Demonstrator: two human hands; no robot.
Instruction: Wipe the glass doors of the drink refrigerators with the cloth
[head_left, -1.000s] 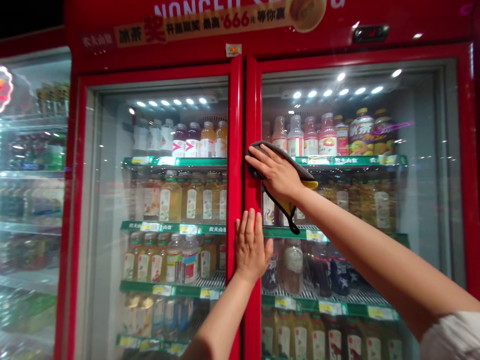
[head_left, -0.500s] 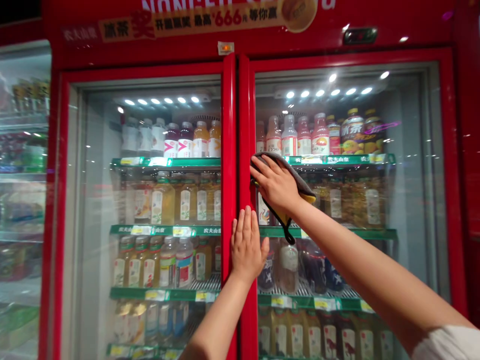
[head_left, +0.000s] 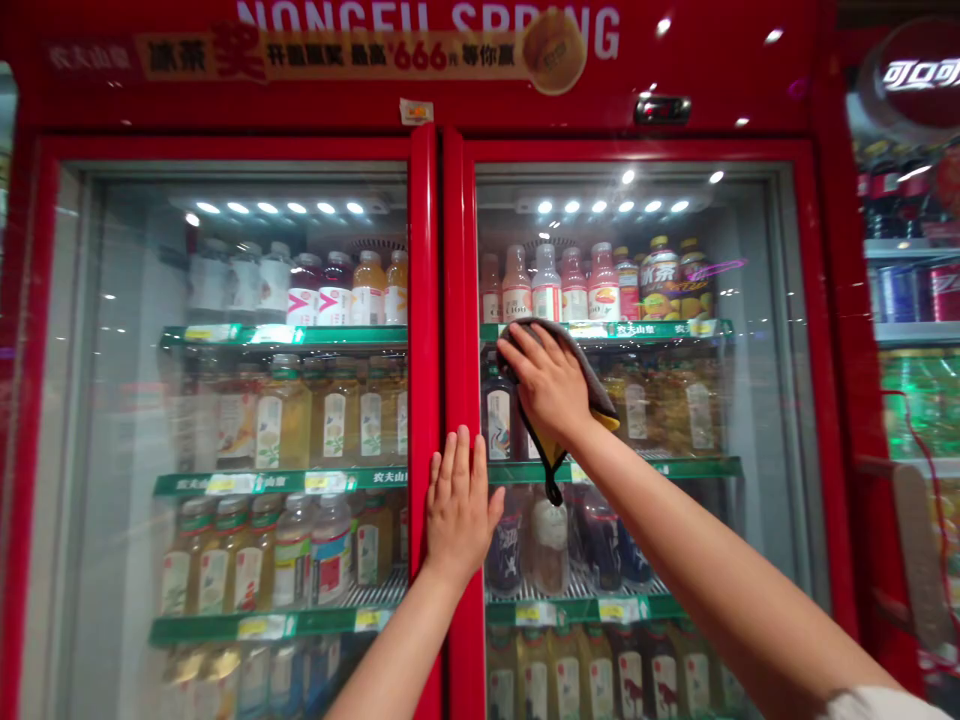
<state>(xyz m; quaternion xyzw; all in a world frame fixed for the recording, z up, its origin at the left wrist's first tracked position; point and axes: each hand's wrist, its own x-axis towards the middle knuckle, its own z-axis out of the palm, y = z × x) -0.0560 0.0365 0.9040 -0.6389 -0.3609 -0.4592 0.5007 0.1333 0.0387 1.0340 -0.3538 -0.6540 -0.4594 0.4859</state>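
My right hand [head_left: 546, 388] presses a grey and yellow cleaning cloth [head_left: 589, 375] against the right glass door [head_left: 757, 400] of a red drinks fridge. The fingers lie over the cloth, and its black-edged corner with a loop hangs below the palm. Lower and to the left, my left hand [head_left: 457, 515] rests flat, fingers extended, on the red door frame [head_left: 460, 250] by the gap between the two doors. It holds nothing. Behind the cloth, part of the second shelf's bottles is hidden.
Bottled drinks stand on green-edged shelves [head_left: 285, 337] behind both doors. The left glass door [head_left: 127, 400] is closed beside my left hand. A small display [head_left: 663, 109] sits on the red header above. Another drinks cooler [head_left: 911, 335] stands at the right.
My view has turned to the right, bringing the other cooler into sight. The right hand and cloth have slid right, off the frame's edge onto the glass. My left hand stays on the frame.
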